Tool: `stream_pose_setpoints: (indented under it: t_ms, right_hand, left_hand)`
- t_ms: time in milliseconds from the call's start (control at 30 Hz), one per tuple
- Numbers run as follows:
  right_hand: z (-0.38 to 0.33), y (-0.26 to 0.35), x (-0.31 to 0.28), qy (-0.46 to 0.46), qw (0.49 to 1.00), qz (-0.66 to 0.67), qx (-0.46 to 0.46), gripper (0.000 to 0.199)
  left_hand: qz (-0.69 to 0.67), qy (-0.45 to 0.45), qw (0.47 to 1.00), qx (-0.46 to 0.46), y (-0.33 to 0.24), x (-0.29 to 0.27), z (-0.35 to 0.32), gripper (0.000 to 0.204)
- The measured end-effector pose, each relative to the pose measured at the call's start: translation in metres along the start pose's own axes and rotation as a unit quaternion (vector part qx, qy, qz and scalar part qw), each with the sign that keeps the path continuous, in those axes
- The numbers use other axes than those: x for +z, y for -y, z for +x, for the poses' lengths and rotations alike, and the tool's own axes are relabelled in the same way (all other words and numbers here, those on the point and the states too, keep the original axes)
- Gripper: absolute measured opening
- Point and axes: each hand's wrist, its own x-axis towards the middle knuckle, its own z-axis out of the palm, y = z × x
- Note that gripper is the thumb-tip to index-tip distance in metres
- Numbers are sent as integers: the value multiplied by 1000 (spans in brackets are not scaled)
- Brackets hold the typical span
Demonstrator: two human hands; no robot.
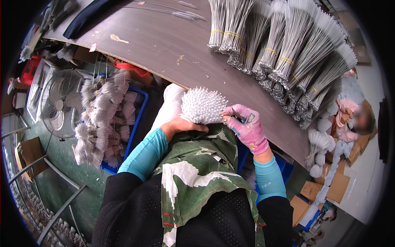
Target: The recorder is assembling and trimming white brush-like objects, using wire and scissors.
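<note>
A thick round bundle of thin wire brushes [203,105] is held over my lap, its many white-dotted ends facing up and away from me. My bare left hand [185,124] wraps round its near left side, thumb lying across the front. On the right, my right hand [247,125], in a pink flowered glove with bare fingertips, pinches the bundle's right edge. Whether a separate small piece is between those fingertips, I cannot tell. A camouflage apron [193,164] covers my lap below the bundle.
Banded bundles of wire brushes [284,49] are heaped on the brown table [164,45], whose edge runs just beyond my hands. Left stand a blue crate [138,123] of white brush bundles and a floor fan [61,105]. A person [349,117] sits at far right near cardboard boxes [310,190].
</note>
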Motion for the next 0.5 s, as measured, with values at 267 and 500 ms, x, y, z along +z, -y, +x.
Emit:
stream_pose_setpoints:
  t_ms: [267, 500]
  right_hand:
    - [3, 0, 12, -24, 953, -202, -225, 14]
    - [-13, 96, -29, -507, 830, 2, -234, 22]
  left_hand:
    - [-9, 37, 999, 19, 15, -3, 9, 50]
    - [22, -3, 994, 110, 30, -5, 11, 51]
